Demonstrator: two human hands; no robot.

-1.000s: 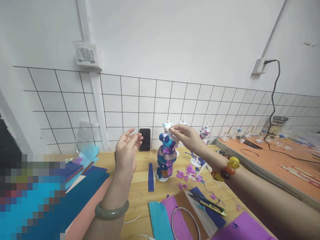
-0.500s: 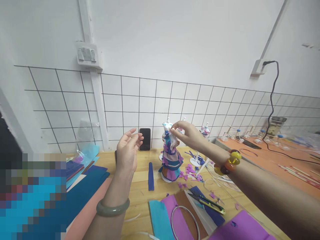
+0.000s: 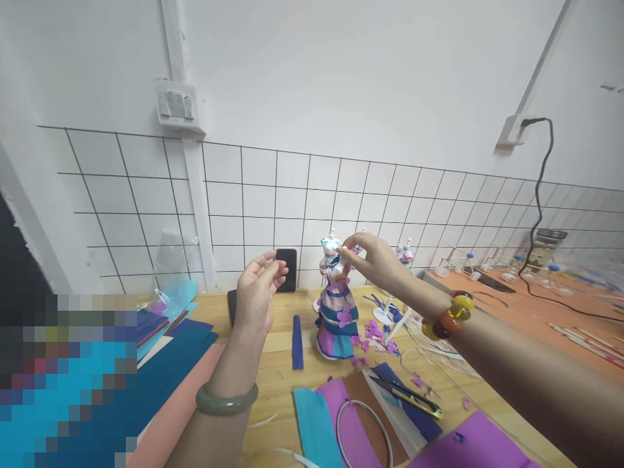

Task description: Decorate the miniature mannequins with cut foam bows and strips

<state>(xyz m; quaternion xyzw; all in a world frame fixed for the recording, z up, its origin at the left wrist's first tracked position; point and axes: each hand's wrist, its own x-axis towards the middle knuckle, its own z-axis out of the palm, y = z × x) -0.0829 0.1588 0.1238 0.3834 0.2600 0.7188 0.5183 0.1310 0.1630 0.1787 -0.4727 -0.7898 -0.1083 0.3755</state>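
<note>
Right fingertips at the shoulder of the layered dress form

On my head feed, the dress form (image 3: pixel 338 305) stands upright on the wooden table (image 3: pixel 273 387), just right of centre, its skirt tiered in purple, pink, blue and teal. My right hand (image 3: pixel 374 257) comes in from the right, with thumb and forefinger drawn close together at the form's upper right side. I cannot tell from here whether they grip it or merely touch. A bracelet of yellow, orange and dark beads (image 3: pixel 451 316) circles that wrist.

My left hand (image 3: pixel 256 286) is raised left of the form, well apart from it, thumb and fingertips bunched together. I can't make out whether anything is pinched there. A green bangle (image 3: pixel 227 400) sits on that forearm.

Between the left hand and the form, a dark blue strip (image 3: pixel 297 343) lies flat, and a phone (image 3: pixel 286 270) stands against the wall behind. Other small forms (image 3: pixel 404 252) show partly behind my right hand. Purple scraps (image 3: pixel 374 329) lie scattered right of the skirt. Nearer me I see coloured sheets (image 3: pixel 316 426) with a metal ring (image 3: pixel 361 402) and black-and-yellow snips (image 3: pixel 414 396) lying on them. More blue sheets (image 3: pixel 180 354) lie to the left.
</note>
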